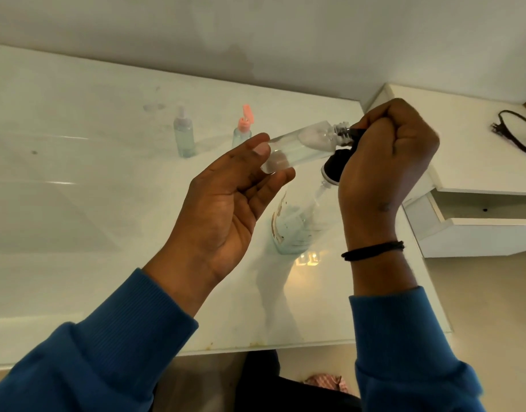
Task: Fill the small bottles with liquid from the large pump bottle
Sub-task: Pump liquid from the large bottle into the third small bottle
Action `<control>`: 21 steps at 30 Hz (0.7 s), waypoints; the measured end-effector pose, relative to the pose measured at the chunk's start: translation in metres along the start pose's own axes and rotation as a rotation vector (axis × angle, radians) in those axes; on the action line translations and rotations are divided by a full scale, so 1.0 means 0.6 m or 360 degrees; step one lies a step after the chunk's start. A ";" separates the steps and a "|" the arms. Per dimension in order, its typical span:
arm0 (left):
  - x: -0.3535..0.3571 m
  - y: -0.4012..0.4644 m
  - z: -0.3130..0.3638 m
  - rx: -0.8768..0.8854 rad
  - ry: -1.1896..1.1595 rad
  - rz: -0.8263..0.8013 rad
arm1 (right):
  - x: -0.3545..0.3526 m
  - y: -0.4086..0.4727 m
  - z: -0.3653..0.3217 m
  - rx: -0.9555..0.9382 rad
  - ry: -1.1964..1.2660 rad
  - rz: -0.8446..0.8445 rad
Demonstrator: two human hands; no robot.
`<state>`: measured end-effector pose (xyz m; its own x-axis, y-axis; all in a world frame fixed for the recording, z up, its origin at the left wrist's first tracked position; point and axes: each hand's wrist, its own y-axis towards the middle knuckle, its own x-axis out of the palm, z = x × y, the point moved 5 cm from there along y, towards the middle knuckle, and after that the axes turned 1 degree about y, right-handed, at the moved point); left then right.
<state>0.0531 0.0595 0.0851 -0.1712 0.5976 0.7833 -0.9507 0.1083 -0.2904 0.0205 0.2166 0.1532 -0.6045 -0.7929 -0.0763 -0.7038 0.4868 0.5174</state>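
Note:
My left hand point(220, 203) pinches the base of a small clear bottle point(303, 145) between thumb and fingers and holds it tilted in the air, mouth toward the right. My right hand point(386, 162) is curled in a fist round the black pump head point(334, 166) of the large pump bottle point(291, 224), whose nozzle meets the small bottle's threaded mouth. The large bottle stands on the white table point(77, 203) below my hands, with pale blue liquid in its lower part. The small bottle holds some clear liquid.
Two more small bottles stand further back on the table: one with a white spray top point(184, 135) and one with an open pink flip cap point(242, 129). A white drawer unit point(464, 221) with an open drawer sits right, a black cable point(514, 129) on it.

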 end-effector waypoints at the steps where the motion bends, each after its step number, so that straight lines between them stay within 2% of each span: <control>1: -0.001 0.000 0.001 0.0006 -0.0009 0.0005 | 0.002 -0.005 0.001 0.0024 0.0040 -0.0015; 7: 0.000 0.003 0.003 0.0052 0.0040 -0.0013 | -0.004 0.007 0.005 -0.0024 -0.0084 0.0008; 21: -0.006 0.005 0.000 0.0063 0.0009 -0.0038 | 0.001 -0.002 0.007 0.0011 0.0000 0.0001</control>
<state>0.0509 0.0576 0.0811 -0.1469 0.5996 0.7867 -0.9641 0.0910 -0.2494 0.0195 0.2172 0.1488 -0.6051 -0.7925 -0.0760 -0.7058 0.4898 0.5118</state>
